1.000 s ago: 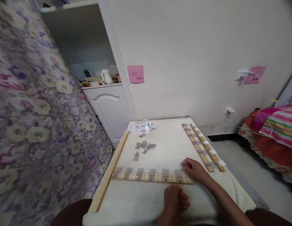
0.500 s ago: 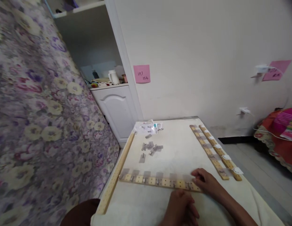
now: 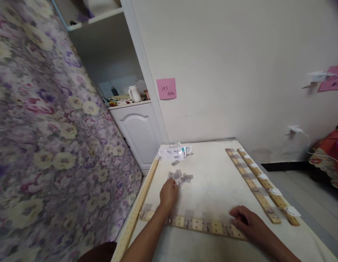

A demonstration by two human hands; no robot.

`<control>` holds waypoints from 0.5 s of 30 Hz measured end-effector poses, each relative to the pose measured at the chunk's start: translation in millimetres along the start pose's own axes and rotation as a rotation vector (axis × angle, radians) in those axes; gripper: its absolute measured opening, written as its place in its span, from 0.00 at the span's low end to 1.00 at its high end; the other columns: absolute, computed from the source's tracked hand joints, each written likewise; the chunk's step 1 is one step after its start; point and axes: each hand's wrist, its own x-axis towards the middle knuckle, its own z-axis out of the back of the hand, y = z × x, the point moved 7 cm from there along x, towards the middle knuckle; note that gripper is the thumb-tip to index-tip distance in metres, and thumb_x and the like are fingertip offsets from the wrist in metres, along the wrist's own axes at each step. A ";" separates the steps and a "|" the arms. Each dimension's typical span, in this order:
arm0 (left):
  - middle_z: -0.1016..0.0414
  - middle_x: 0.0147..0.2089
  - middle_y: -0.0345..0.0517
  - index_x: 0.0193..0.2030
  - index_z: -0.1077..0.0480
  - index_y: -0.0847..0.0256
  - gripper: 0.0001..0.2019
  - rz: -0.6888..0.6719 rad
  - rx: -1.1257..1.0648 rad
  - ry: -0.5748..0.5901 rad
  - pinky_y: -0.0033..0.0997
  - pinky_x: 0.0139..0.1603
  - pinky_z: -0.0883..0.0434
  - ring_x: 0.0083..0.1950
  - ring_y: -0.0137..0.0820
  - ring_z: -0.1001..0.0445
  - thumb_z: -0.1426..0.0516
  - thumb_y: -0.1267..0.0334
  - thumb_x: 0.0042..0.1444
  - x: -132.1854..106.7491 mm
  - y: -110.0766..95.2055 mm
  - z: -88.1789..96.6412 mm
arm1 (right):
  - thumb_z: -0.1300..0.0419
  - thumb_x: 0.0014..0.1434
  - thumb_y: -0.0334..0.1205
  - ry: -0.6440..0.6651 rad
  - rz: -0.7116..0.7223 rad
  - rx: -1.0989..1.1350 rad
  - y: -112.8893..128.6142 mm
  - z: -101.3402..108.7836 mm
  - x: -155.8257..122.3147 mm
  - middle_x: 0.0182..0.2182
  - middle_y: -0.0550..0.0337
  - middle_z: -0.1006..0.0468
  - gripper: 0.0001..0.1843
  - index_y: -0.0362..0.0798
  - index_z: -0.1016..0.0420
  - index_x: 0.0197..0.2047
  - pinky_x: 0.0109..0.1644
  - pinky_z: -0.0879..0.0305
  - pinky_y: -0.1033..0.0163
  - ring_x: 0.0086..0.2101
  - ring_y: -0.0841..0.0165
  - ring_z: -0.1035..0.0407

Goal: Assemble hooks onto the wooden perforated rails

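My left hand (image 3: 168, 194) reaches over the table to a loose pile of clear adhesive hooks (image 3: 182, 177). Its fingers are drawn together at the pile's near edge, and whatever lies between them is hidden. The left forearm passes above a perforated wooden strip (image 3: 196, 223) that carries several clear hooks along its length. At the right end of this strip is my right hand (image 3: 246, 221), loosely curled, thumb and index finger apart, with nothing visible in it.
Two more wooden strips lie at the right, one with clear hooks (image 3: 252, 184) and one with white hooks (image 3: 263, 177). A bare perforated strip (image 3: 136, 203) runs along the left edge. Plastic packets (image 3: 173, 153) lie at the back left, near a single hook (image 3: 175, 163).
My left hand has moved from the near side of the front strip forward and left to the hook pile. The right hand stays by the strip's end. The view has shifted slightly.
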 end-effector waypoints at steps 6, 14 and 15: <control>0.22 0.38 0.50 0.35 0.31 0.60 0.08 0.005 0.188 0.013 0.32 0.38 0.37 0.42 0.37 0.26 0.51 0.65 0.56 10.8 0.2 -19.2 | 0.45 0.51 0.43 0.022 -0.009 -0.017 -2.9 -1.9 2.3 0.28 0.59 0.27 0.12 0.47 0.29 0.38 0.35 0.39 0.62 0.30 0.65 0.32; 0.21 0.39 0.48 0.36 0.30 0.59 0.09 -0.029 0.259 0.018 0.30 0.36 0.37 0.42 0.36 0.25 0.51 0.66 0.56 11.9 -4.4 -15.2 | 0.43 0.49 0.43 0.031 0.004 0.021 -4.6 -3.3 2.2 0.27 0.60 0.27 0.11 0.49 0.28 0.36 0.35 0.39 0.63 0.30 0.66 0.33; 0.21 0.39 0.47 0.36 0.29 0.58 0.09 -0.033 0.261 0.019 0.29 0.36 0.38 0.42 0.36 0.25 0.51 0.67 0.56 11.3 -6.1 -14.0 | 0.43 0.49 0.43 0.035 0.005 0.027 -4.2 -3.5 1.8 0.27 0.60 0.27 0.11 0.49 0.28 0.36 0.35 0.38 0.63 0.30 0.66 0.33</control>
